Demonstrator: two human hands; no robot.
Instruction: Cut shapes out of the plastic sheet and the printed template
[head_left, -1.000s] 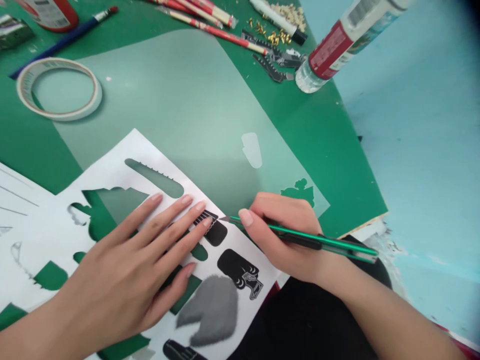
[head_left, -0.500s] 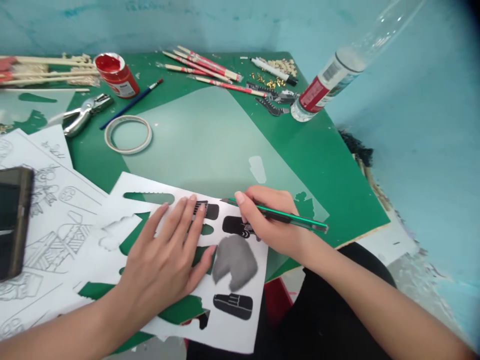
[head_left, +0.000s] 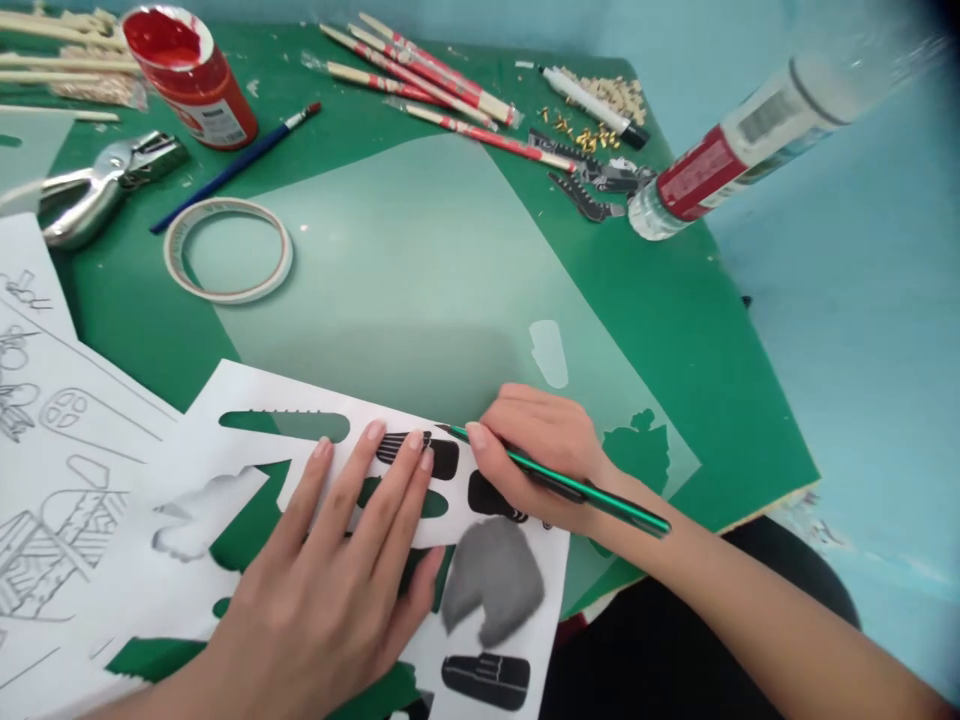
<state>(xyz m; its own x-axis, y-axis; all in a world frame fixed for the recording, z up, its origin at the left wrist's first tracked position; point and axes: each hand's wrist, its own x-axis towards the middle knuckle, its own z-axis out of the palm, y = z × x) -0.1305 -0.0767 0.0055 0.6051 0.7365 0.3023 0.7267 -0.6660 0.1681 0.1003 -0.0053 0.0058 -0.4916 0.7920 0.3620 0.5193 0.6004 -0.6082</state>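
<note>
My left hand (head_left: 337, 570) lies flat with fingers spread on a white paper sheet (head_left: 225, 388) that has several cut-out openings and printed black and grey shapes. My right hand (head_left: 544, 450) grips a slim green craft knife (head_left: 622, 508) like a pen. Its dark tip points left, at the paper's upper edge, just right of a black striped printed shape (head_left: 442, 458) by my left fingertips. A grey printed shape (head_left: 499, 580) and another black one (head_left: 487, 682) sit lower on the sheet. Beneath the paper's top edge lies a translucent sheet (head_left: 405, 270).
A tape roll (head_left: 174, 255), blue paintbrush (head_left: 232, 165), metal hole punch (head_left: 97, 195) and red paint jar (head_left: 217, 110) stand at the left. Wrapped chopsticks (head_left: 442, 80), a marker (head_left: 592, 105) and a plastic bottle (head_left: 705, 175) are farther back. Line drawings (head_left: 82, 450) cover the left side.
The view has shifted closer and slightly left, and the phone has left the picture. Both hands keep nearly the same place on the paper; the knife tip stays by the upper edge.
</note>
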